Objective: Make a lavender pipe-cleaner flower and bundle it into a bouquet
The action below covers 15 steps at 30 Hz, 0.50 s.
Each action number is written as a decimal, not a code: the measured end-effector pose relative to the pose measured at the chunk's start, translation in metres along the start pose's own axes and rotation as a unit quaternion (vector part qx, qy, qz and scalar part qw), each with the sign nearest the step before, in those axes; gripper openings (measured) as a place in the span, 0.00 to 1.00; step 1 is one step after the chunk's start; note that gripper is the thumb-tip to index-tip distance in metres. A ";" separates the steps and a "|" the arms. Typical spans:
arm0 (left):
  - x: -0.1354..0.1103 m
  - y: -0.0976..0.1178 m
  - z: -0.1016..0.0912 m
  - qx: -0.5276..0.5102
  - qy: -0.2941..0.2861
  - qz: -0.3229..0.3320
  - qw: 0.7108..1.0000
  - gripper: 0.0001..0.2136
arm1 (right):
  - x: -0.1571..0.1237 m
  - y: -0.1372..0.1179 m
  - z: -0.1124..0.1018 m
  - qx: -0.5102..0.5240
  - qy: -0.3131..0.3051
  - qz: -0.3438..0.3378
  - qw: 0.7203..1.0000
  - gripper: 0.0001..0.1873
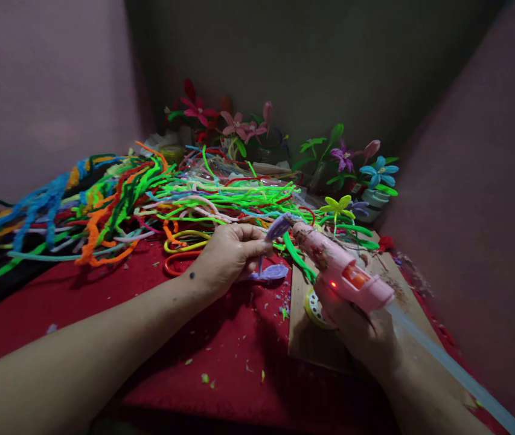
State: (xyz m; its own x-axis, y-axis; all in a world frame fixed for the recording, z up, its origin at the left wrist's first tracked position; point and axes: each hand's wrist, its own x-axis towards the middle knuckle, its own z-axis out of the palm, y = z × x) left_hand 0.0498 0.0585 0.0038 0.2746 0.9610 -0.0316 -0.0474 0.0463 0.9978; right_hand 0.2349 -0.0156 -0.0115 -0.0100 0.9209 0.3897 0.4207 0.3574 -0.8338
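Closest to us is the left forearm point(94, 347), angling up over the front edge of the red-covered tabletop point(171, 374), wrist fairly straight, back of the hand toward us. The left hand point(227, 257) has thumb and fingers pinching a lilac fuzzy piece point(279, 226) with two leaf-shaped loops, one above the other, held up over the middle of the tabletop. Over by the front right corner, the right forearm reaches in and we've got the right hand point(357, 326) wrapped around a pink glue gun point(325, 244). Most of those fingers are hidden, so we can't tell how each one sits. The gun's tip is right by the upper loop; can't say if they touch. Below the gun, a wooden board point(301, 338) lies toward the right edge, and a heap of fuzzy stems point(225, 196) sprawls behind, with fuzzy flowers point(379, 173) along the back edge.
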 end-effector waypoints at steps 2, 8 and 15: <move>0.000 0.000 0.000 0.006 0.003 0.000 1.000 0.08 | 0.000 -0.001 0.000 -0.003 -0.010 0.021 1.000 0.14; 0.000 0.000 0.000 0.009 0.011 -0.010 1.000 0.07 | -0.001 -0.001 0.000 -0.016 0.028 0.050 0.998 0.17; -0.001 0.001 0.001 0.004 0.012 -0.010 1.000 0.07 | -0.002 0.002 0.001 -0.007 0.045 0.046 0.998 0.23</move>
State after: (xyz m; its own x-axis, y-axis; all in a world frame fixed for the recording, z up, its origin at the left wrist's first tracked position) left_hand 0.0504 0.0577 0.0050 0.2522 0.9662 -0.0526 -0.0341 0.0632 0.9974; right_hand 0.2348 -0.0164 -0.0138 0.1115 0.9318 0.3453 0.4281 0.2685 -0.8629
